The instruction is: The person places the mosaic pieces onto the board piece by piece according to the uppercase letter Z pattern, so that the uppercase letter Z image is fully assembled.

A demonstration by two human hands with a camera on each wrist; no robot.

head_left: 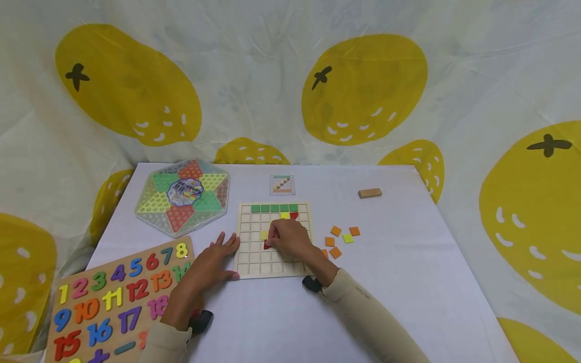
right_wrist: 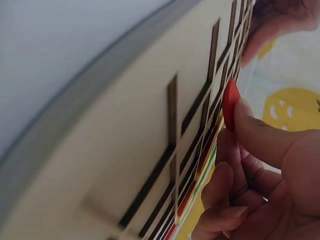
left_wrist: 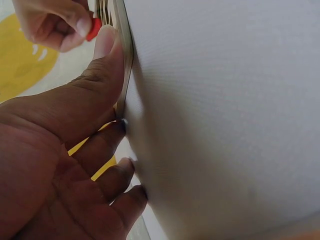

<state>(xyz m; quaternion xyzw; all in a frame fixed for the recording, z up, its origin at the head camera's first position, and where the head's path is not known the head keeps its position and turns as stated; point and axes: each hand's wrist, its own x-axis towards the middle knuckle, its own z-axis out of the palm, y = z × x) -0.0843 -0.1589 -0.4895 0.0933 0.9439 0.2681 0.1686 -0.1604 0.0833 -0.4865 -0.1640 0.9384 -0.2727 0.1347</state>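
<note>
My right hand [head_left: 290,238] is over the middle of a wooden grid board [head_left: 245,254]. Its thumb and forefinger pinch a small red tile [right_wrist: 230,102] with a curved side, low over the cells. My left hand [head_left: 212,263] has its fingers spread along the board's left edge, the thumb against the rim near the front corner. Several green square tiles [head_left: 274,208] fill cells in the top row. Below them sit a yellow tile [head_left: 284,215] and a red tile [head_left: 294,215]. Another yellow tile [head_left: 264,235] is beside my right fingertips; the hand hides the cells under it.
Loose orange tiles [head_left: 335,252] and a yellow-green tile [head_left: 347,238] lie right of the board. Behind it is a pattern card [head_left: 282,185]. A wooden block [head_left: 369,193] lies back right, a Chinese checkers set [head_left: 181,199] back left, and a number board [head_left: 122,267] front left.
</note>
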